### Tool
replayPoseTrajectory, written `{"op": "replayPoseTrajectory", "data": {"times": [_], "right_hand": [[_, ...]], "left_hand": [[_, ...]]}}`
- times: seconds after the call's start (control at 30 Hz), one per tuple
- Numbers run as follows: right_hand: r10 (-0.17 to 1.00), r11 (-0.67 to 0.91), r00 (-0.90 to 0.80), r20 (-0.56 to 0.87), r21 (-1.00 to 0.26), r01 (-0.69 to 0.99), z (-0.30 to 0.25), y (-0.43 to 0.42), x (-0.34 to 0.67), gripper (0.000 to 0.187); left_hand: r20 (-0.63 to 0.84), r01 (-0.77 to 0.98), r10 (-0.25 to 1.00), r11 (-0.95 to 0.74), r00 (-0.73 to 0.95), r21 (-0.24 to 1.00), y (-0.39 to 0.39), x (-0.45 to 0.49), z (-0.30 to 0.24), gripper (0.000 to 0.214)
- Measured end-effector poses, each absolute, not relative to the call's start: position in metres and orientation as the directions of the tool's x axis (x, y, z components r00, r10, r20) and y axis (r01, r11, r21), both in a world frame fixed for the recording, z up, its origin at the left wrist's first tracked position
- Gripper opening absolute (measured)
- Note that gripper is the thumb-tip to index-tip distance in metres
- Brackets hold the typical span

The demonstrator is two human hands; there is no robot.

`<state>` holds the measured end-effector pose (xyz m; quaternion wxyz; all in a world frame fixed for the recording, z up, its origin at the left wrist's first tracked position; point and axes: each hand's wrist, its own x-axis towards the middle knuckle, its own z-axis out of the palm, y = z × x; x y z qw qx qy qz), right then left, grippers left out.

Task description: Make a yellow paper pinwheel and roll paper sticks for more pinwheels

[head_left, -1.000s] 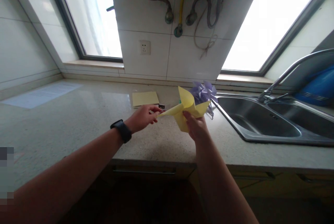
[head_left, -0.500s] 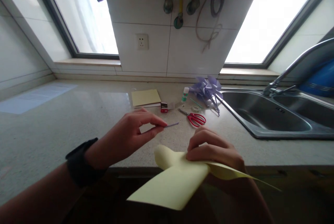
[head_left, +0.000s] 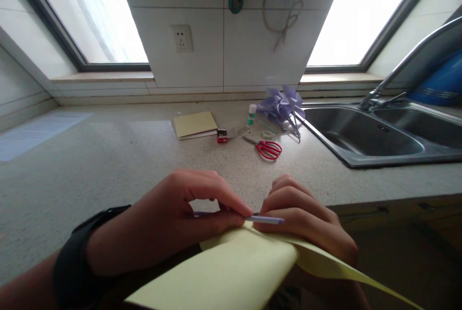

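Yellow curled paper (head_left: 224,271): held low in the foreground, in front of the counter (head_left: 119,156). Right hand (head_left: 306,218) grips its upper part, fingers curled. Left hand (head_left: 187,218) pinches a thin purple stick (head_left: 267,220) between thumb and fingertips; stick lies across the paper's top, contact unclear. Beyond, on counter: red-handled scissors (head_left: 270,150), small red box (head_left: 222,137), glue stick (head_left: 251,115). Farther right: purple pinwheels (head_left: 283,108) beside the sink (head_left: 397,160).

You hold pale yellow paper (head_left: 231,271) bent into broad curved flaps, one reaching left, another right; your slim lilac stick (head_left: 269,220) lies nearly level along its top.
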<state>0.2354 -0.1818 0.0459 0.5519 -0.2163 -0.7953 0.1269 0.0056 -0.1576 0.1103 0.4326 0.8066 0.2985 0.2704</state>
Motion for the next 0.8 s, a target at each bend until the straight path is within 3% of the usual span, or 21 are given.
{"op": "replayPoseTrajectory", "data": {"times": [0.3,0.8], "right_hand": [[0.527,0.842,-0.289,0.799,-0.446,0.302,0.053,-0.199,0.239,0.013],[0.584,0.802,-0.237,0.777,-0.506,0.317,0.053,-0.209,0.236,0.017]], "left_hand": [[0.215,0.167,0.636,-0.484,0.741,0.859,-0.161,0.006,0.115,0.014],[0.245,0.182,0.637,-0.528,0.731,0.829,-0.165,0.004,0.117,0.017]]}}
